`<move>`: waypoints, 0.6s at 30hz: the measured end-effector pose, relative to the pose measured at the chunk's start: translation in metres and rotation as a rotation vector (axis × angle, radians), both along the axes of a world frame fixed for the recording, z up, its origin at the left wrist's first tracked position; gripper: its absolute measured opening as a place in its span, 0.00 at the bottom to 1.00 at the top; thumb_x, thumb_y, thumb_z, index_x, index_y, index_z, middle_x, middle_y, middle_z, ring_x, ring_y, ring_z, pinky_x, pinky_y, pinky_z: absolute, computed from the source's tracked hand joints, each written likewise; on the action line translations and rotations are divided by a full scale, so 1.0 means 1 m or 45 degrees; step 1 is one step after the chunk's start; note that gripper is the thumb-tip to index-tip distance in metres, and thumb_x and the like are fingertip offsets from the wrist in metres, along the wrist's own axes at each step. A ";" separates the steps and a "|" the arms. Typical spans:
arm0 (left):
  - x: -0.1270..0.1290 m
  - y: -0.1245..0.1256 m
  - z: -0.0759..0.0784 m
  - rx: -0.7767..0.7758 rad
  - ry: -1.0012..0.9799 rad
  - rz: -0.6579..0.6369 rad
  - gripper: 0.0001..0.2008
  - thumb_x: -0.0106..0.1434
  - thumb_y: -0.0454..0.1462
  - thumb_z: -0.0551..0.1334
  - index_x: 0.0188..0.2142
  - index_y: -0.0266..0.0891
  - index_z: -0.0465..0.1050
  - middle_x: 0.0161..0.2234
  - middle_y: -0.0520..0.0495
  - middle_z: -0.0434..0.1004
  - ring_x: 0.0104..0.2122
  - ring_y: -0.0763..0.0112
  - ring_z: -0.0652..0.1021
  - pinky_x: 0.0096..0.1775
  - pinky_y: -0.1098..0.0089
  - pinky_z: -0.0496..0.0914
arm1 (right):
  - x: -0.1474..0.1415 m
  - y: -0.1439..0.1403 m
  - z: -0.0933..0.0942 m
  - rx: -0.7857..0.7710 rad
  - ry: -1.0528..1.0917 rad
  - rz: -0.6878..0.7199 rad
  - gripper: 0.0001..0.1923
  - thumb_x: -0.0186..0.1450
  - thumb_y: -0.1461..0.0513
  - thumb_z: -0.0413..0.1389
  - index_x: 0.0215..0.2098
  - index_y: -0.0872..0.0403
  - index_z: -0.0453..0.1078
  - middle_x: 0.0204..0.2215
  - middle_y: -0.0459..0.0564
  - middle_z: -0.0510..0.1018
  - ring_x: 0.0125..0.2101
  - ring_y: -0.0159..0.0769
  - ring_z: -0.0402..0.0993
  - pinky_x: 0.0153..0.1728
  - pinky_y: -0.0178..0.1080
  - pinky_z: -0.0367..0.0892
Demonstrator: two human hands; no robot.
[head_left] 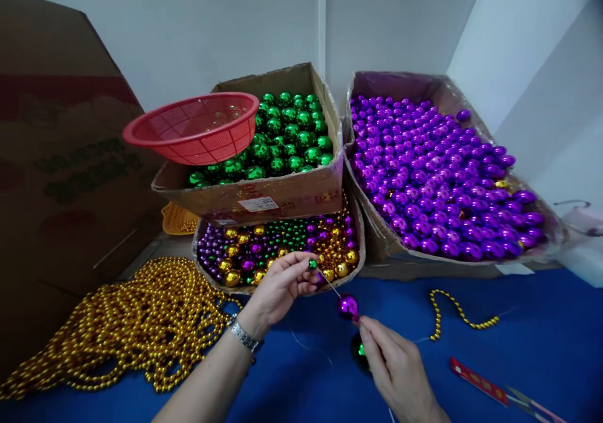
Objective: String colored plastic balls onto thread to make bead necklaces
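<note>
My left hand (285, 281), with a metal watch (242, 334) on the wrist, pinches a small shiny green bead (312, 264) between thumb and forefinger. From that bead a thin pale string (332, 285) slants down to a larger purple ball (348, 307). Just below the purple ball, my right hand (398, 363) is closed in a pinch at the string; the exact grip is partly hidden by the fingers. A big dark green ball (358, 352) hangs beside the right fingers, partly covered by them. More string comes out under the right hand.
Behind the hands stands a low box of mixed beads (277, 247), under a carton of green balls (301, 193) bearing a red basket (188, 149). Purple balls fill a box (424, 184) at right. Gold bead strands (136, 322), a short gold strand (459, 310) and scissors (522, 401) lie on blue cloth.
</note>
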State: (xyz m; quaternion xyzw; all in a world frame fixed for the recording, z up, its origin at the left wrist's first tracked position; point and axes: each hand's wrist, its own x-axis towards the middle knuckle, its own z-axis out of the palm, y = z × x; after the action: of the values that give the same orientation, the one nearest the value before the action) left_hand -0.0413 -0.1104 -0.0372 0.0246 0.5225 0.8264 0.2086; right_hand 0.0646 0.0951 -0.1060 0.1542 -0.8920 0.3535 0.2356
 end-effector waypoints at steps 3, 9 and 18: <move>0.002 0.001 -0.002 0.067 -0.017 -0.010 0.08 0.60 0.36 0.62 0.39 0.35 0.71 0.28 0.47 0.73 0.29 0.72 0.75 0.31 0.72 0.72 | 0.001 0.000 0.000 -0.003 -0.013 0.011 0.13 0.68 0.64 0.45 0.44 0.57 0.70 0.35 0.53 0.80 0.32 0.37 0.78 0.33 0.36 0.72; 0.004 0.002 -0.006 0.061 0.051 0.051 0.08 0.58 0.35 0.65 0.38 0.36 0.70 0.29 0.51 0.70 0.28 0.76 0.74 0.31 0.73 0.72 | 0.003 0.000 -0.001 -0.015 -0.045 0.033 0.13 0.68 0.64 0.45 0.45 0.57 0.69 0.35 0.54 0.80 0.33 0.38 0.77 0.33 0.36 0.71; 0.013 0.004 -0.004 -0.378 0.382 0.131 0.13 0.53 0.37 0.68 0.37 0.37 0.70 0.32 0.50 0.72 0.32 0.73 0.74 0.36 0.70 0.71 | 0.001 0.000 -0.006 0.055 -0.026 0.029 0.13 0.68 0.65 0.45 0.45 0.57 0.69 0.34 0.53 0.79 0.33 0.38 0.77 0.33 0.37 0.71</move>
State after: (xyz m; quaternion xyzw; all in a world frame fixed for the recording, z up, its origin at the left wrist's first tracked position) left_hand -0.0281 -0.1067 -0.0410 0.0897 0.6643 0.7369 0.0873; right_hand 0.0658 0.0949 -0.1124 0.1658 -0.8999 0.3385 0.2191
